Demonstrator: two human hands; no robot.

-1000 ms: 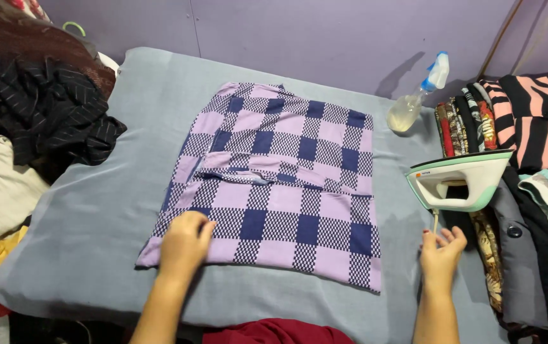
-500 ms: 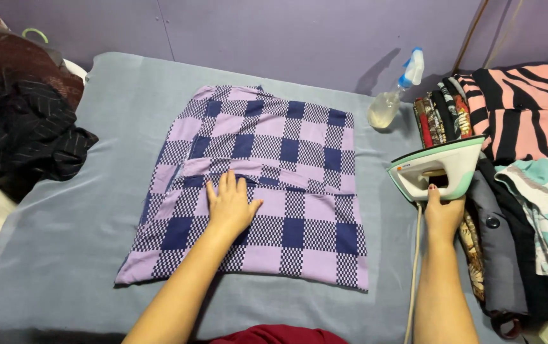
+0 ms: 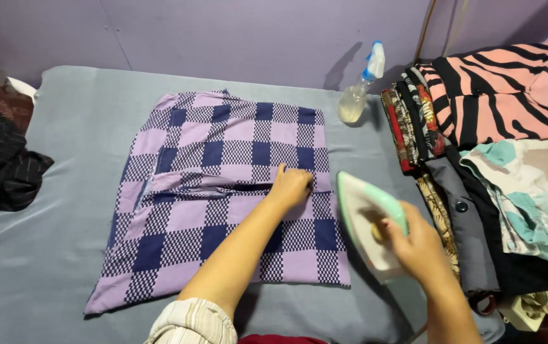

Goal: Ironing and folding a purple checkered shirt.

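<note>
On the grey padded worktop (image 3: 57, 127) in front of me lies a purple and navy checked cloth (image 3: 223, 197), spread flat with its near edge towards me and a folded band running across its middle. My left hand (image 3: 291, 187) rests palm down on that band, towards the right side of the cloth, fingers loosely curled and pressing on the fabric without gripping anything. My left forearm crosses the lower half of the cloth, and a striped sleeve (image 3: 192, 323) shows at the bottom edge of the view.

My right hand (image 3: 417, 245) is wrapped around the handle of a white and pale green iron (image 3: 366, 223), fingers closed on it. The iron sits just beside the cloth's right edge, its pointed nose aimed away from me and close to my left hand, though the two are apart. I cannot tell whether its soleplate is down on the worktop or lifted slightly.

Beyond the iron, near the purple wall (image 3: 255, 38), stands a clear spray bottle (image 3: 358, 92) with a white and blue trigger head, upright. To the right of it rises a stack of folded clothes (image 3: 477, 153): a pink and black striped piece on top at the back, a pale one with teal patches nearer me, dark and patterned edges showing along the side. At the bottom right corner sits a white plug adapter (image 3: 528, 309). On the far left, a heap of dark clothes (image 3: 0, 165) spills over the worktop's edge.
</note>
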